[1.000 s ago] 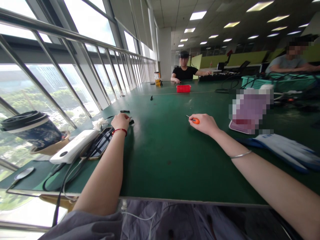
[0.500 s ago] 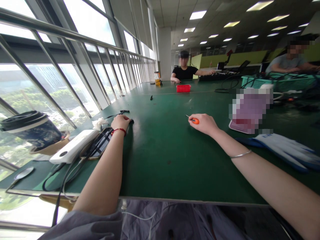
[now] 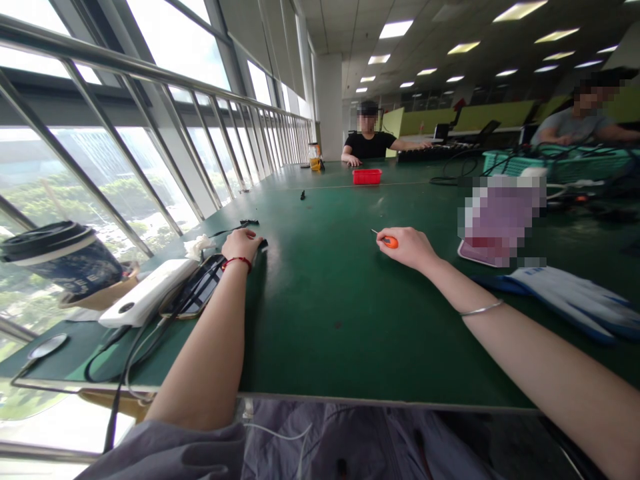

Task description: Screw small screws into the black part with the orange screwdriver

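Observation:
My right hand (image 3: 410, 247) is closed around a screwdriver with an orange handle (image 3: 391, 243). Its thin metal shaft points left, just above the green tabletop (image 3: 310, 300). On the left side of the table rests my left hand (image 3: 241, 244), its fingers curled round a small black piece (image 3: 263, 244). Only the end of that piece shows past the fingertips, so its kind cannot be made out. Beyond this hand lies a black strap-like item (image 3: 249, 223). A phone (image 3: 197, 293) with cables across it is beside my left wrist.
On the left stand a lidded cup (image 3: 65, 260) and a white power bank (image 3: 150, 293). Work gloves (image 3: 575, 300) and a pinkish phone (image 3: 500, 223) lie right. Farther off are a red tray (image 3: 367, 177), a small black part (image 3: 303, 195), a green basket (image 3: 560, 167) and two people.
The fingers of my left hand have shifted slightly at the black piece. My right hand and the screwdriver stay in place. The person at far right has moved their arms.

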Demonstrator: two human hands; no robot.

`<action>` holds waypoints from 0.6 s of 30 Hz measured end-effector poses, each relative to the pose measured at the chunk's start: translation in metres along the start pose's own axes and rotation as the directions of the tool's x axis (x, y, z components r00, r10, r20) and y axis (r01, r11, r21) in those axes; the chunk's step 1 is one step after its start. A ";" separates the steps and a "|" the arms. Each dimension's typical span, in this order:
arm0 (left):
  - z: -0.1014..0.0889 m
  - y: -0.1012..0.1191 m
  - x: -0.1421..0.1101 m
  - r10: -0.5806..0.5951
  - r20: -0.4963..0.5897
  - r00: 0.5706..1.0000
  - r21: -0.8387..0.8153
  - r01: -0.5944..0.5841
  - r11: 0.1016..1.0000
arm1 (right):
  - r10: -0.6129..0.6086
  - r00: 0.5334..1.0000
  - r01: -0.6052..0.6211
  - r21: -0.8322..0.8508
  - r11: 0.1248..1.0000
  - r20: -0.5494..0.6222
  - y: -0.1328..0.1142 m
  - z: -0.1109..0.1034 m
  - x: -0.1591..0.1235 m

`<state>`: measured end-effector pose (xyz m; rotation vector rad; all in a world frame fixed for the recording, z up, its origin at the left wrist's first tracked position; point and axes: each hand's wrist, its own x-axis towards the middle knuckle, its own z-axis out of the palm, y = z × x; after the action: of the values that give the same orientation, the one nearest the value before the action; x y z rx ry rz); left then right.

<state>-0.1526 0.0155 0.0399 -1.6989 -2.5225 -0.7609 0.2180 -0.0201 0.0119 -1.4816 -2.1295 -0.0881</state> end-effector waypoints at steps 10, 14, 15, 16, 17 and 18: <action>0.004 0.002 -0.004 0.013 0.026 1.000 0.084 -0.016 0.996 | 0.085 0.994 -0.080 0.079 0.994 -0.064 -0.003 -0.001 0.001; 0.011 0.017 -0.008 0.115 0.054 0.992 0.090 -0.119 0.989 | 0.225 0.941 -0.172 0.219 0.961 -0.251 -0.009 -0.007 0.004; 0.014 0.023 -0.011 0.143 0.065 0.988 0.096 -0.149 0.984 | 0.252 0.921 -0.172 0.269 0.948 -0.298 -0.011 -0.009 0.005; 0.017 0.031 -0.015 0.163 0.078 0.983 0.083 -0.170 0.982 | 0.270 0.902 -0.159 0.322 0.933 -0.336 -0.013 -0.012 0.005; 0.021 0.039 -0.019 0.196 0.094 0.976 0.054 -0.202 0.978 | 0.282 0.889 -0.136 0.379 0.915 -0.361 -0.015 -0.014 0.006; 0.026 0.048 -0.024 0.245 0.113 0.963 0.010 -0.247 0.969 | 0.290 0.882 -0.109 0.436 0.893 -0.373 -0.017 -0.017 0.007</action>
<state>-0.0944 0.0187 0.0291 -2.0492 -2.3097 -0.6308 0.2079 -0.0268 0.0341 -1.2843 -1.5145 0.0934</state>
